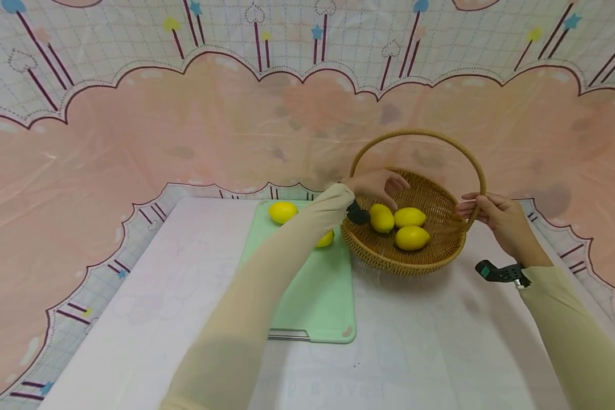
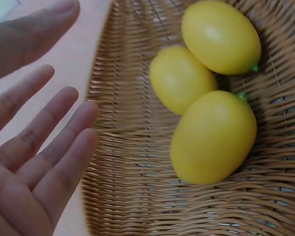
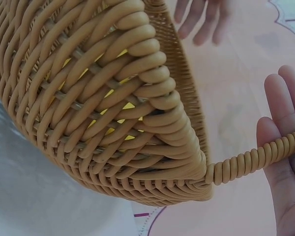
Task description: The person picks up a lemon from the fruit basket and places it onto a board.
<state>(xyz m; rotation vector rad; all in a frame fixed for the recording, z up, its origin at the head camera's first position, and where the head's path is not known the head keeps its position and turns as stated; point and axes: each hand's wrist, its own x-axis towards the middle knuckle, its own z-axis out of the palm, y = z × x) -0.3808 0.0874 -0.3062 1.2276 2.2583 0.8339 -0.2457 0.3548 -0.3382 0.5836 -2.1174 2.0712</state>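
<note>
A brown wicker basket (image 1: pixel 405 265) stands tilted toward me, with three yellow lemons (image 1: pixel 411 238) inside it. My left hand (image 1: pixel 376 185) hovers over the basket's left side, fingers spread and holding nothing; the left wrist view shows its fingers apart from the lemons (image 2: pixel 214 137). At the basket's right side, my right hand (image 1: pixel 502 222) holds the arched handle (image 1: pixel 415 132) near its lower end, thumb and fingers on either side. The right wrist view shows the wrapped handle (image 3: pixel 241 164) crossing that hand, and yellow shows through the weave.
Left of the basket lies a light green cutting board (image 1: pixel 318 302) with a metal strip at its near end. One lemon (image 1: pixel 283 212) rests at its far end; another lemon (image 1: pixel 325 239) is partly behind my left sleeve. A white-covered table (image 1: pixel 148 296) meets a patterned pink sheet behind.
</note>
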